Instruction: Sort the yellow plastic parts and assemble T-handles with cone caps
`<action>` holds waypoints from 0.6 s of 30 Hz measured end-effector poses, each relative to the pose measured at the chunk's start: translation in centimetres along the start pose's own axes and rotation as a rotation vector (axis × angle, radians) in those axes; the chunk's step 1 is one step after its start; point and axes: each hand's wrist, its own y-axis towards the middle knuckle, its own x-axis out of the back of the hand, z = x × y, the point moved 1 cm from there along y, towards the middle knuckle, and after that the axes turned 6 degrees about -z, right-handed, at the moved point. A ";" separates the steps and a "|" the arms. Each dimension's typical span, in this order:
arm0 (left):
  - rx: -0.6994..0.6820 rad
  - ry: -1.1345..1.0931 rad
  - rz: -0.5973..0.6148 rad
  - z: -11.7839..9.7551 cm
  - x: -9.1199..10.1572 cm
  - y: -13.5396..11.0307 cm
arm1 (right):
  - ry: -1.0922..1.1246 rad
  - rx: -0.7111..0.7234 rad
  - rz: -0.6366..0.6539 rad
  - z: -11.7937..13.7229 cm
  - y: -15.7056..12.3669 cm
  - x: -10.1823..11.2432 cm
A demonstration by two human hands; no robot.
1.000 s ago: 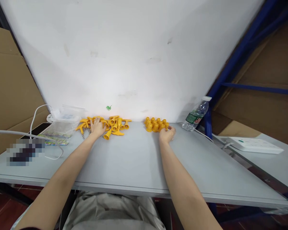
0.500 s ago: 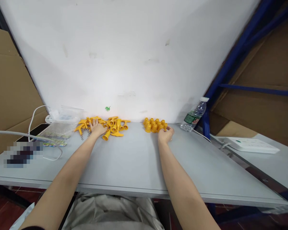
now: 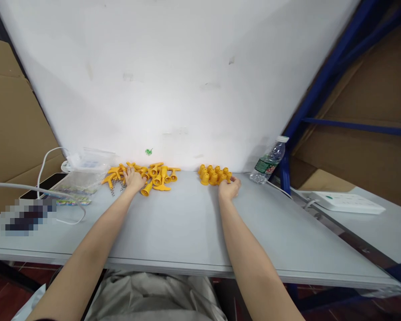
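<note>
- T-handled yellow parts (image 3: 157, 176): a loose heap on the counter (image 3: 187, 232), under and just right of the left grip (image 3: 132, 179), against the white wall panel (image 3: 187, 89).
- Handling, as a judgement: moulded plastic, so light, stiff and not fragile. The smooth surface may be somewhat slippery, and pieces in the heap may hook on one another. Best hold: pinch across the crossbar or around the flared barrel.
- Appearance: uniform orange-yellow. Each has a flat crossbar on a stem that widens to an open, bell-like mouth. The pieces lie at mixed angles.
- Yellow caps (image 3: 213, 174): a tight cluster touching the fingertips of the right grip (image 3: 229, 188), on its far-left side. They are short flared cups, most standing upright. Likely light and rigid and easily tipped; take one by the sides.
- Left grip: resting palm-down on the heap, fingers among the parts. Whether they are clamped on a piece cannot be told.
- Right grip: fingers curled at the cluster's edge. Whether they are closed on a cap cannot be told.
- Metal chain (image 3: 115, 187): just left of the left grip, touching the heap.
- Clear plastic bag (image 3: 83, 178): farther left of that grip, beside a white cable (image 3: 43, 165).
- Water bottle (image 3: 269, 161): right of the right grip, leaning against the wall panel.
- Power strip (image 3: 345, 203): well apart, far right.
</note>
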 end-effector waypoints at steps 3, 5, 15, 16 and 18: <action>0.044 -0.115 -0.036 0.4 0.7 0.3 | 0.026 -0.008 0.003 0.0 0.0 0.0; 0.091 -0.210 -0.059 0.5 1.5 0.6 | 0.054 -0.005 -0.008 0.1 -0.1 0.1; 0.123 -0.538 -0.272 0.0 3.4 -1.7 | -0.031 0.405 0.116 3.1 -2.2 0.5; 0.071 -0.540 -0.291 0.0 3.5 -2.2 | -0.049 0.487 0.165 3.6 -2.8 0.3; -0.058 -0.534 -0.301 -0.1 3.5 -3.0 | -0.059 0.668 0.274 4.7 -4.3 0.1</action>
